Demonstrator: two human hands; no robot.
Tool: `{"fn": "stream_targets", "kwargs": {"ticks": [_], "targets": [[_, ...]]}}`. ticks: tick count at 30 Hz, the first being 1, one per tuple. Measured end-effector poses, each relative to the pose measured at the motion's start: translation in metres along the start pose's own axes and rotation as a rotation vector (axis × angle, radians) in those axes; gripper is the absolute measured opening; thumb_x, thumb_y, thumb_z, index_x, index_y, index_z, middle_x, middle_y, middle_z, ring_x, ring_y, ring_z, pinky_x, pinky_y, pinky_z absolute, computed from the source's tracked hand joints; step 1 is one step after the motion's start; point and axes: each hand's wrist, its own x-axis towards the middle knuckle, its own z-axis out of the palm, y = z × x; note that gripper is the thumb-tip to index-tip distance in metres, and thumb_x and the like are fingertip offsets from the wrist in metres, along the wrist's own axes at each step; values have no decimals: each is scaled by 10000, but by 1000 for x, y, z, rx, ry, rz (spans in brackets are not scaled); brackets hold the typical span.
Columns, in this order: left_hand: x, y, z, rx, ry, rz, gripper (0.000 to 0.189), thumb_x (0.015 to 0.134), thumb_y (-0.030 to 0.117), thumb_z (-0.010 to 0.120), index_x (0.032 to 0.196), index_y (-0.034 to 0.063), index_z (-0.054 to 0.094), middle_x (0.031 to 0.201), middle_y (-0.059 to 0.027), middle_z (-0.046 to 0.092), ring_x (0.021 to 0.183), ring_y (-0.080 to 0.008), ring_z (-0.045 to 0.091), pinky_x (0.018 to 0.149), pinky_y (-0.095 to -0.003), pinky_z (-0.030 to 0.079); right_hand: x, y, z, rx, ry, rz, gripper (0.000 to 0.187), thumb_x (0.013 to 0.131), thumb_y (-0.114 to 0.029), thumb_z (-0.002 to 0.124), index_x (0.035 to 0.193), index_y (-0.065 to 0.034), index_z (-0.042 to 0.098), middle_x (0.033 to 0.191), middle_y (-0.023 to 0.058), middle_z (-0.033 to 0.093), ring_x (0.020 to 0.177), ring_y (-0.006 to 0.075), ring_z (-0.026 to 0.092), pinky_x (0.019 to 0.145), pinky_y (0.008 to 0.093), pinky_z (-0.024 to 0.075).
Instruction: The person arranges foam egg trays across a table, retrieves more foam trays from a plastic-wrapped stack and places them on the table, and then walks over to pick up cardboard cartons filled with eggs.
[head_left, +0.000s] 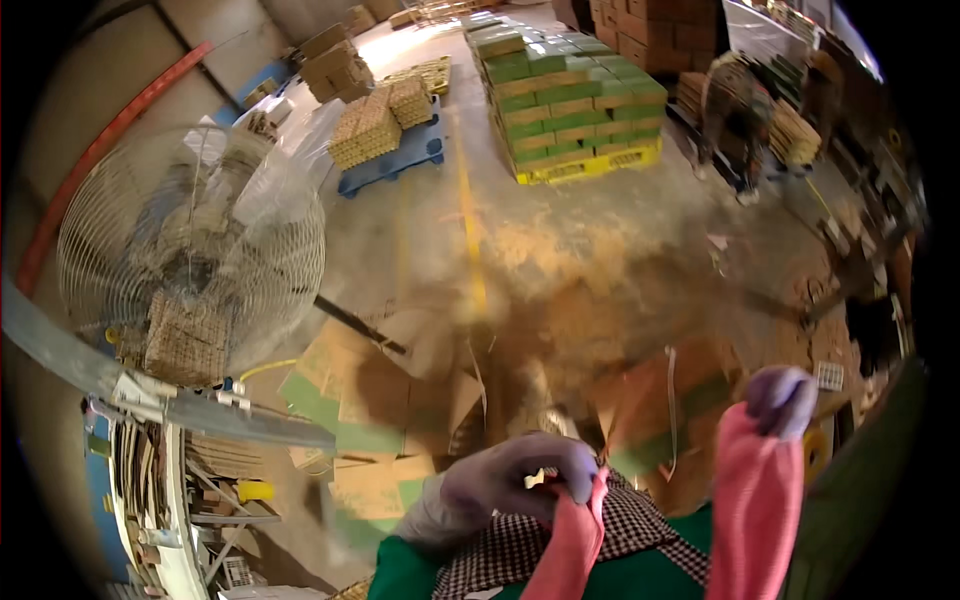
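Note:
Both my hands wear pale purplish gloves. My left hand (525, 472), at the lower middle, pinches the edge of a pink cloth sleeve (570, 551) between thumb and fingers. At the lower right is my right hand (780, 401), its fingers curled; whether anything is inside them cannot be told. Another pink sleeve (757, 510) covers the forearm below it. Below my left hand a black-and-white checked apron (495, 551) lies over green clothing (637, 574).
A large wire-caged fan (191, 255) stands left, above a grey metal rail (247, 420). Flattened cardboard (375, 405) covers floor ahead. Beyond are green-and-brown cartons (570, 112) on a yellow pallet and egg trays (367, 131) on a blue pallet (397, 157). A person (735, 105) bends at upper right.

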Motion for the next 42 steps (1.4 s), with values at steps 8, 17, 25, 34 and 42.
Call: {"fn": "stream_targets", "kwargs": {"ticks": [8, 17, 25, 34, 42], "targets": [[36, -148, -290, -246, 727, -708, 412, 906, 286, 620, 1217, 16, 591, 1037, -104, 649, 998, -148, 602, 894, -279, 484, 131, 213, -35, 335, -327, 486, 397, 808, -312, 687, 841, 84, 699, 823, 243, 664, 748, 361, 655, 721, 414, 519], [-117, -293, -572, 523, 467, -1476, 486, 887, 451, 545, 1135, 52, 671, 1109, -204, 662, 1075, -296, 617, 923, -372, 473, 126, 507, -233, -940, 264, 1185, 327, 917, -271, 621, 1055, 23, 662, 904, 79, 666, 820, 135, 616, 730, 294, 497], [-56, -232, -770, 422, 961, -1281, 504, 886, 386, 560, 1208, 1, 608, 1210, -197, 628, 1144, -318, 586, 974, -374, 448, 155, 585, -390, -972, 743, 1808, 267, 905, -285, 600, 972, -36, 672, 786, 57, 638, 686, 180, 566, 612, 364, 459], [-164, -251, -840, 503, 1237, -1433, 283, 897, 279, 521, 973, 22, 611, 882, -163, 614, 850, -308, 590, 784, -423, 461, 408, 884, -489, -990, 228, 1379, 228, 906, -274, 570, 924, -62, 655, 782, 84, 645, 703, 229, 593, 623, 427, 470], [-264, -282, -812, 641, 1286, -1495, 205, 891, 288, 574, 909, 85, 604, 681, -64, 551, 631, -187, 567, 574, -319, 474, 829, 1315, -233, -1006, -385, 1104, 242, 913, -240, 568, 991, -29, 657, 772, 44, 610, 642, 141, 563, 543, 291, 445]]}}
